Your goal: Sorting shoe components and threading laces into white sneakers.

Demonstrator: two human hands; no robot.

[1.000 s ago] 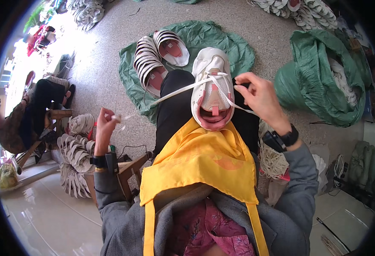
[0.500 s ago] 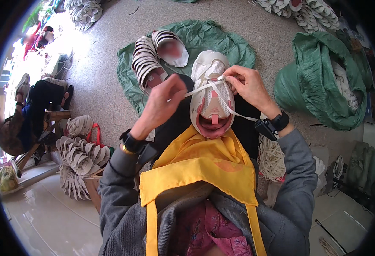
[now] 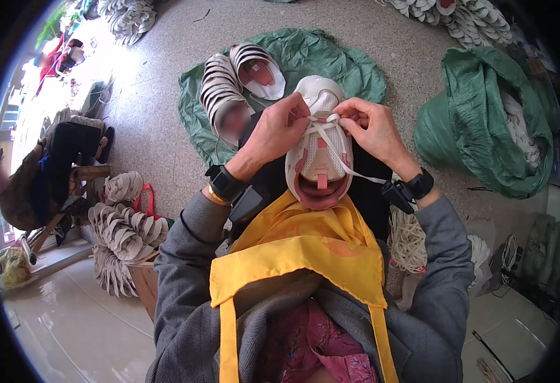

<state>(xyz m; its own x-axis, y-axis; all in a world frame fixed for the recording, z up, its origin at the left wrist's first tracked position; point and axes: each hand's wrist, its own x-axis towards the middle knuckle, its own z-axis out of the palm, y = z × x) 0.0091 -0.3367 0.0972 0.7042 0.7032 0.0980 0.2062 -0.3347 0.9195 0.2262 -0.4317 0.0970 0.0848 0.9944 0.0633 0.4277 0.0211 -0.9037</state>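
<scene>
Speckled grey floor (image 3: 369, 38) w/ glossy pale tiles (image 3: 57, 319) at left, bright daylight from upper-left doorway (image 3: 69, 83).

You see everything from one head-worn fisheye view, looking steeply down over your own chest and yellow apron (image 3: 299, 255) onto your lap. It sits close: the white shoe (image 3: 320, 143) fills the centre, both forearms entering from below. The speckled floor (image 3: 382, 32) curves away toward a dark round rim.

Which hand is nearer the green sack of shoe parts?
Right. The right hand is on the shoe, on the side toward the green sack; the left hand is farther away.
</scene>
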